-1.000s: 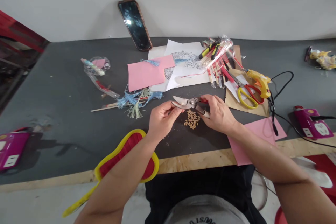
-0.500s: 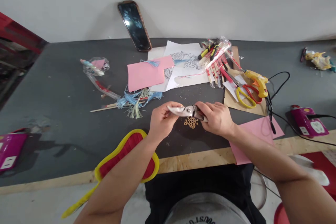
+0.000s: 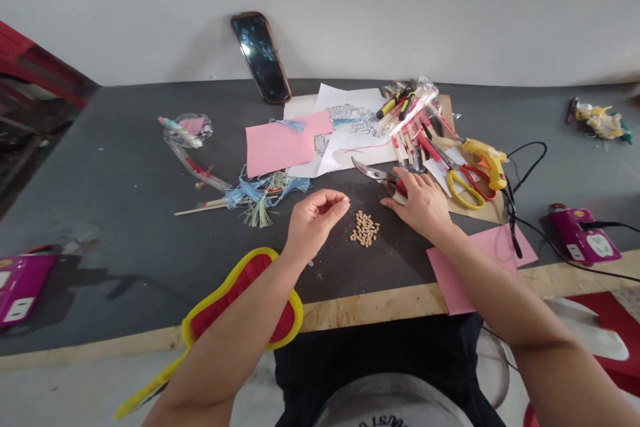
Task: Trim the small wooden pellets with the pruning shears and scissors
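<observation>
My right hand point(image 3: 420, 203) rests on the table with its fingers over the red handles of steel pruning shears point(image 3: 377, 175), whose jaws are open and point to the far left. My left hand point(image 3: 316, 221) hangs a little above the dark tabletop point(image 3: 125, 213), its fingertips pinched together. Nothing shows between them. A small heap of tan beads point(image 3: 365, 229) lies between my two hands, touched by neither.
Behind the shears lie a drawing on white paper point(image 3: 350, 120), pink paper point(image 3: 277, 145), blue tassels point(image 3: 260, 200), a yellow glue gun point(image 3: 487, 161), yellow-handled scissors point(image 3: 465, 187) and bagged pens point(image 3: 405, 107). Magenta power sockets point(image 3: 583, 235) stand at both sides.
My left hand has let go of the shears and drawn back. My right hand has carried them to the far right, and their jaws now stand open.
</observation>
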{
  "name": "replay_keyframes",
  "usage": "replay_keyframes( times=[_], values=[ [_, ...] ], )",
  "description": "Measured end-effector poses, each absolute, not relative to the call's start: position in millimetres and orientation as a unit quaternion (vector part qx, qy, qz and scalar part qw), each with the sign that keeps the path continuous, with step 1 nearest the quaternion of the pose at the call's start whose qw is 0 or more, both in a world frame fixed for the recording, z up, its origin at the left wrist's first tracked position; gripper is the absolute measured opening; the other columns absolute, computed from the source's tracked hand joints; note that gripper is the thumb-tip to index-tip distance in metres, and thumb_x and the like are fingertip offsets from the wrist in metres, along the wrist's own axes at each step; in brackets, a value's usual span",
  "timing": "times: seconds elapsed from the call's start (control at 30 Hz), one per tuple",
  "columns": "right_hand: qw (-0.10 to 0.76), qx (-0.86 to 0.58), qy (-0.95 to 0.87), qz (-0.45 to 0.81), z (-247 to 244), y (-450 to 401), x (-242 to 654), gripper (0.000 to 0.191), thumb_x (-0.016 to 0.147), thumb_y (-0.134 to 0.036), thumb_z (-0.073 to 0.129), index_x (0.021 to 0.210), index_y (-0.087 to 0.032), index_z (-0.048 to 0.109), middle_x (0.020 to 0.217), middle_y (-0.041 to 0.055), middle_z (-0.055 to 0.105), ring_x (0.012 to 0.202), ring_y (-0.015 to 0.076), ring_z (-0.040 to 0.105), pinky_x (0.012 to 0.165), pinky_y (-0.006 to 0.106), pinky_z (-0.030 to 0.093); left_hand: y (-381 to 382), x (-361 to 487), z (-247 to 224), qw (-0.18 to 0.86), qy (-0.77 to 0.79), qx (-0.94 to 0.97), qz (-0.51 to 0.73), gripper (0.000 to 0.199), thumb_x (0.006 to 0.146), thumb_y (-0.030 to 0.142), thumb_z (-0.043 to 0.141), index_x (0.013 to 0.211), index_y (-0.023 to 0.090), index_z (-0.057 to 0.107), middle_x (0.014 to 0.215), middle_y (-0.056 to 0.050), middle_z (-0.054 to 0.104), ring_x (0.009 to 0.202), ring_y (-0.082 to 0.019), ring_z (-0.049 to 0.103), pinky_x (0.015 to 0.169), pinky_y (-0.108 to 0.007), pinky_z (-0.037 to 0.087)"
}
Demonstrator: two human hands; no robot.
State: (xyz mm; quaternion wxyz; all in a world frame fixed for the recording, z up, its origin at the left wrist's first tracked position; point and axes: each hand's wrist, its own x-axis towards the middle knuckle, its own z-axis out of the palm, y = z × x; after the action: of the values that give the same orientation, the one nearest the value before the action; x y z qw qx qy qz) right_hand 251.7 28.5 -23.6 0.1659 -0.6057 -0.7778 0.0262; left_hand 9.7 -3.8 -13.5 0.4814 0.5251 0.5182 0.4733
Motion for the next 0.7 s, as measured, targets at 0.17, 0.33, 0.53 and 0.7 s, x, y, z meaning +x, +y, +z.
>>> replay_keyframes(
  times=[0.17,0.33,0.53,0.7],
  values=[
    [0.136,-0.633,-0.761,0.035,-23,28,251,0.066,0.085,-0.054,0.073,0.139,-0.019,0.056,0.128,0.0154,0.067,0.115,0.0358,0.061,0.091,0.048,0.053,-2,11,-11,0.481,0.521,0.513,0.484,0.02,0.081,0.04,0.078,0.082,0.019,0.075,0.068,0.0,0.062,0.059,-0.01,0.047,0.053,-0.022,0.037],
    [0.114,-0.582,-0.804,0.031,-4,33,248,0.048,0.093,-0.05,0.06,0.134,-0.024,0.06,0.137,0.0133,0.062,0.119,0.0373,0.057,0.093,0.054,0.051,-2,11,-9,0.493,0.521,0.503,0.482,0.02,0.081,0.04,0.076,0.081,0.02,0.074,0.066,0.001,0.06,0.058,-0.01,0.046,0.054,-0.022,0.037],
    [0.16,-0.476,-0.862,0.067,24,117,213,0.035,0.097,-0.027,0.045,0.122,-0.02,0.068,0.123,0.0115,0.069,0.117,0.0311,0.058,0.102,0.048,0.047,1,13,-10,0.516,0.513,0.481,0.489,0.022,0.078,0.041,0.076,0.08,0.019,0.072,0.066,0.002,0.058,0.057,-0.01,0.043,0.053,-0.023,0.034],
    [0.132,-0.526,-0.836,0.087,13,193,162,0.043,0.092,-0.015,0.042,0.127,-0.015,0.067,0.125,0.0146,0.069,0.112,0.0295,0.063,0.1,0.046,0.049,3,12,-7,0.523,0.508,0.466,0.501,0.023,0.077,0.041,0.075,0.079,0.018,0.071,0.063,0.003,0.055,0.055,-0.009,0.04,0.053,-0.023,0.031]
  ],
)
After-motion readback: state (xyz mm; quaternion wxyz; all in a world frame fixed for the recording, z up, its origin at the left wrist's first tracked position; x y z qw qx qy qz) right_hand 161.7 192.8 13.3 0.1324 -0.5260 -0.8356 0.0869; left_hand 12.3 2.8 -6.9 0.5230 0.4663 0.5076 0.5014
